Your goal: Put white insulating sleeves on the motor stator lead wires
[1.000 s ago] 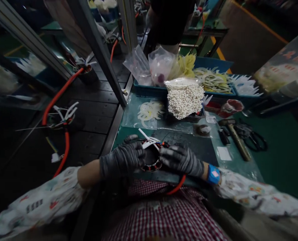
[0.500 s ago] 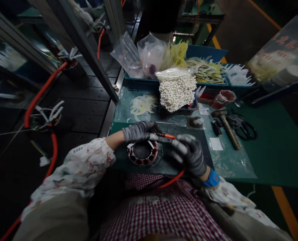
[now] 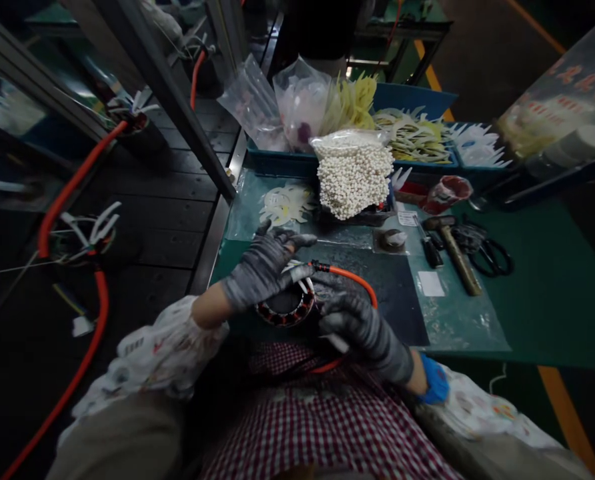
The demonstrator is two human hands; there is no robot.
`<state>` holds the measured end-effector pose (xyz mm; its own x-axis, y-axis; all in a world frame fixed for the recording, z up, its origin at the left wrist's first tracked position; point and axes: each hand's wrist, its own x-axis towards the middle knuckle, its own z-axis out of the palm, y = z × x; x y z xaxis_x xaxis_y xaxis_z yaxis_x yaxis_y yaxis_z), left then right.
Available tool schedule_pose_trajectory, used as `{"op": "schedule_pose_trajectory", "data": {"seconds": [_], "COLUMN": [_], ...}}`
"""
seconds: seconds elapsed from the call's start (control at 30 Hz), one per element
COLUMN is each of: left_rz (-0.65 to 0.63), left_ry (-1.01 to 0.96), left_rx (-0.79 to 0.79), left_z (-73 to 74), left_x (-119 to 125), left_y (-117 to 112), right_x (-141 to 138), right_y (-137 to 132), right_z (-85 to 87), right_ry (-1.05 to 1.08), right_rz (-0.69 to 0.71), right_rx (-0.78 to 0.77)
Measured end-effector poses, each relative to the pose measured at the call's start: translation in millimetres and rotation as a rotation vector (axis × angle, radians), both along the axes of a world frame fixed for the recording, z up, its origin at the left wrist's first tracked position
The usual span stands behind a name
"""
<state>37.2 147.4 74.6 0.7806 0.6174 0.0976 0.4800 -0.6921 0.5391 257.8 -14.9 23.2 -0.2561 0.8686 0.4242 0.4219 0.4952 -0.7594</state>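
Observation:
A ring-shaped motor stator (image 3: 285, 319) with dark and reddish windings lies on the bench in front of me. My left hand (image 3: 262, 267), in a grey striped glove, is over its far left side with thumb and fingers apart. White sleeved leads (image 3: 303, 285) rise from the ring near that thumb. An orange cable (image 3: 355, 273) with a black ribbed end joins near the leads and curves round beyond my right hand. My right hand (image 3: 365, 327), gloved too, is curled at the ring's right. A white strip (image 3: 337, 343) shows under its fingers; the grip is partly hidden.
A bag of small white beads (image 3: 355, 177) stands beyond the ring, before blue bins of yellow and white strips (image 3: 412, 137). Flat pale pieces (image 3: 287, 203) lie at left. A hammer (image 3: 458, 257), screwdriver (image 3: 431, 252) and black-handled scissors (image 3: 492, 259) lie right. A metal post (image 3: 172, 100) borders the left.
My left hand has let go of the cable end and opened over the ring. My right hand has moved down and left, off the cable, which now arcs on the bench.

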Motion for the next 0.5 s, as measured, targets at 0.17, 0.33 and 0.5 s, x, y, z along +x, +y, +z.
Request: {"op": "schedule_pose_trajectory", "data": {"seconds": [0.17, 0.33, 0.5], "left_rz": [-0.125, 0.005, 0.102], "left_ry": [-0.147, -0.16, -0.192], "left_rx": [0.302, 0.477, 0.59], "left_z": [0.0, -23.9, -40.5], "left_x": [-8, 11, 8], "left_y": [-55, -84, -88], "right_x": [21, 14, -22], "right_y": [-4, -1, 21], "right_z": [37.9, 32.8, 14.2], "right_ry": [0.049, 0.123, 0.508], "right_rz": [-0.111, -0.257, -0.488], "right_rx": [-0.068, -0.096, -0.016]}}
